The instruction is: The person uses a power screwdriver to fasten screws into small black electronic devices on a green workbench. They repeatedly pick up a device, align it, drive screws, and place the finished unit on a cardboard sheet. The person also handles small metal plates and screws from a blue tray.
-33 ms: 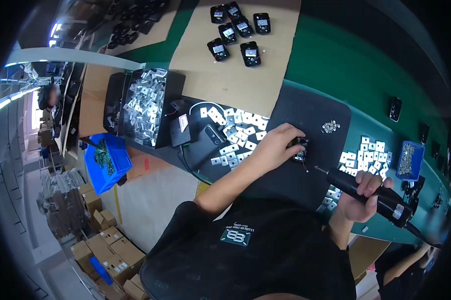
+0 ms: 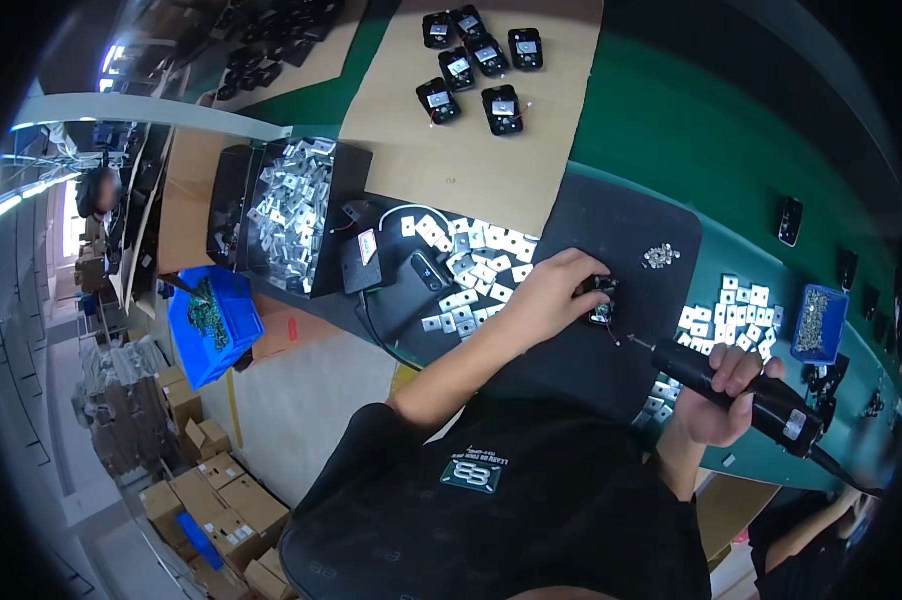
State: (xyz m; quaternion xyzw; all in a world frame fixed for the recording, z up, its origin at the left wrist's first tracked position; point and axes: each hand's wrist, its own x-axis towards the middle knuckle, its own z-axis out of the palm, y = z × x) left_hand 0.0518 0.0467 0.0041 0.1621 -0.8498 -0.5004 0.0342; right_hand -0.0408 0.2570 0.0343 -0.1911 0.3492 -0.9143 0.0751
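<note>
Under my left hand (image 2: 559, 300), a small black device housing (image 2: 601, 314) rests on the black mat (image 2: 611, 375). My thumb and fingers close around its upper part, partly hiding it. A thin red wire trails from its lower end. Fingers wrapped around its barrel, my right hand (image 2: 716, 405) holds a black electric screwdriver (image 2: 686, 368). The bit points left, toward the housing, and appears short of it. A small pile of screws (image 2: 661, 256) lies on the mat, beyond the housing to the right.
Several black housings (image 2: 503, 110) lie on cardboard (image 2: 401, 150) at the back. Metal plates (image 2: 471, 265) spread left of the mat, with others (image 2: 736, 310) on the right. A black bin (image 2: 343, 225) holds metal parts. A blue tray (image 2: 819, 325) stands right. Another person's arm (image 2: 811, 525) shows lower right.
</note>
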